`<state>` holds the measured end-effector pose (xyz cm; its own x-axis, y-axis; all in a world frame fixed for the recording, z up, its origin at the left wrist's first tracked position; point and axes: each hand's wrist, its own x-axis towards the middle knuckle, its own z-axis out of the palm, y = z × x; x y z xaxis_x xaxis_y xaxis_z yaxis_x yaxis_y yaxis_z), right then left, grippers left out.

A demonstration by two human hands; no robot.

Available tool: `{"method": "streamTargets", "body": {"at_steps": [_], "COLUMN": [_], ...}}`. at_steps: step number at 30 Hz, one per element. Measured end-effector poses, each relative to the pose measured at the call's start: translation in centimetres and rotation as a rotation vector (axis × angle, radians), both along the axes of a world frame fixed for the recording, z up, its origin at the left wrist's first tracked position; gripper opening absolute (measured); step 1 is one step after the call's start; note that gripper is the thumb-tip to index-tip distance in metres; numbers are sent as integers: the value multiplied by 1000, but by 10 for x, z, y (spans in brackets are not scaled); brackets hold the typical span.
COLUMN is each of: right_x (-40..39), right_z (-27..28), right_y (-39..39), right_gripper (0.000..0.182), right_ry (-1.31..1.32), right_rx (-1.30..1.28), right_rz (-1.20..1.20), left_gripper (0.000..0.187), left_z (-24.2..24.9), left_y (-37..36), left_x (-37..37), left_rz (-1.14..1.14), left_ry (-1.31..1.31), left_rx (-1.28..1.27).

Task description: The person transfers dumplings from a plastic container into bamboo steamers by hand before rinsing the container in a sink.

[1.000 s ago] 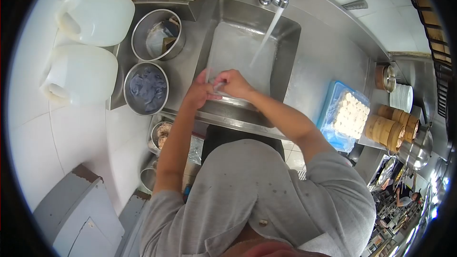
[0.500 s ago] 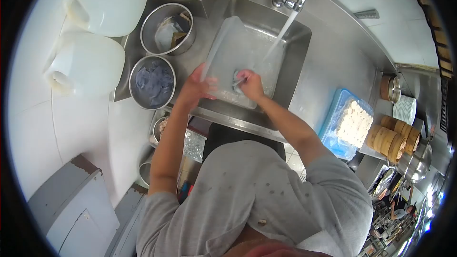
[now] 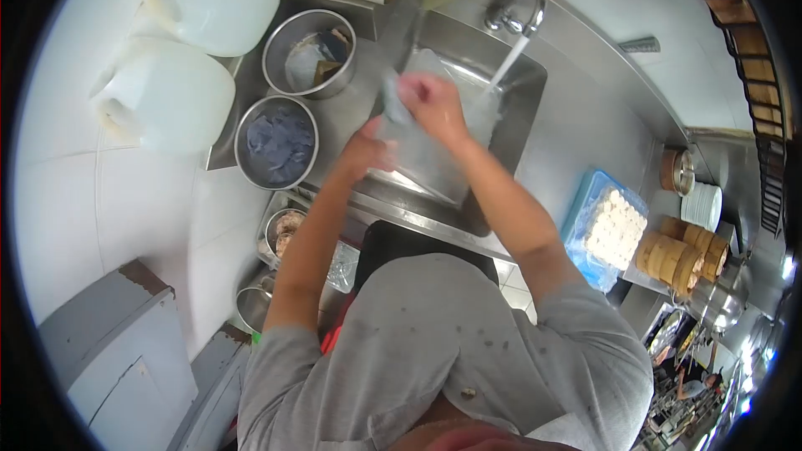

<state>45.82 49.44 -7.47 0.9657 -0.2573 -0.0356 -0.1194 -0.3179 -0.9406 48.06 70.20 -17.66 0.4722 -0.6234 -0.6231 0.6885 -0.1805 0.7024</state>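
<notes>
Left hand point(image 3: 368, 150) grips the near edge of a clear plastic tray point(image 3: 434, 146), held tilted over the sink point(image 3: 522, 117). Right hand point(image 3: 430, 100) is closed around a scrubber point(image 3: 393, 96), pressed to the tray's upper edge. Tap point(image 3: 518, 12) running.

The right hand point(image 3: 430, 104), gripping a small grey scrubbing pad point(image 3: 393, 100), has travelled from the near edge of the clear rectangular plastic tray point(image 3: 434, 154) to its far left corner. The left hand point(image 3: 368, 150) has shifted slightly along the tray's left edge.
</notes>
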Motion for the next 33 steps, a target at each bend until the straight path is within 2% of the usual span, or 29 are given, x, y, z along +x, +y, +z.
{"method": "streamTargets", "body": {"at_steps": [1, 2, 3, 4, 7, 10, 11, 13, 14, 15, 17, 20, 21, 24, 27, 29, 30, 31, 32, 33], "right_x": [19, 27, 30, 32, 7, -4, -4, -2, 1, 4, 10, 4, 5, 1, -9, 6, 10, 8, 3, -2], "right_z": [23, 21, 16, 11, -44, -12, 11, 32, 37, 37, 36, 62, 67, 75, 124, 73, 71, 70, 69, 73], "right_y": [-4, -16, -31, -47, -119, -132, -131, -136, -140, -142, -145, -151, -157, -154, -136, -150, -148, -151, -157, -158], "right_gripper": [10, 12, 13, 15, 25, 25, 22, 19, 18, 17, 16, 21, 21, 21, 22, 23, 23, 23, 22, 21], "right_ry": [-74, -63, -55, -46, 364, 217, 237, 288, 304, 229, 82, 169, 164, 155, 405, 185, 71, 135, 202, 270], "right_rx": [179, 238, 294, 347, 588, 939, 1023, 1079, 1103, 1052, 939, 795, 665, 602, 387, 585, 681, 729, 773, 816], "right_rz": [52, 19, -13, -41, -483, -440, -278, -213, -176, -248, -387, -234, -342, -427, -187, -317, -382, -285, -187, -90], "left_gripper": [88, 89, 88, 87, 84, 75, 72, 68, 67, 66, 71, 71, 71, 72, 66, 61, 59, 56, 54, 52], "left_z": [7, 12, -2, 7, 54, 66, 60, 59, 64, 69, 79, 65, 63, 59, 22, 21, 23, 23, 24, 56], "left_y": [-8, -15, -13, -19, -47, -102, -122, -162, -185, -202, -223, -247, -251, -257, -256, -257, -257, -252, -249, -243], "left_x": [6, 16, 23, 34, 66, 94, 101, 98, 94, 91, 85, 74, 69, 59, 72, 76, 79, 80, 81, 76], "left_rz": [-31, -66, -81, -177, -390, -506, -527, -538, -524, -508, -510, -427, -383, -262, -319, -612, -760, -674, -722, -754], "left_ry": [-21, -52, -92, -162, -351, -586, -705, -902, -990, -1078, -1073, -1109, -1126, -863, -715, -1060, -1226, -1541, -1504, -1403], "left_rx": [42, 83, 12, 50, 193, 344, 355, 406, 444, 479, 351, 130, 53, 74, -95, 223, 389, 267, 308, 342]}}
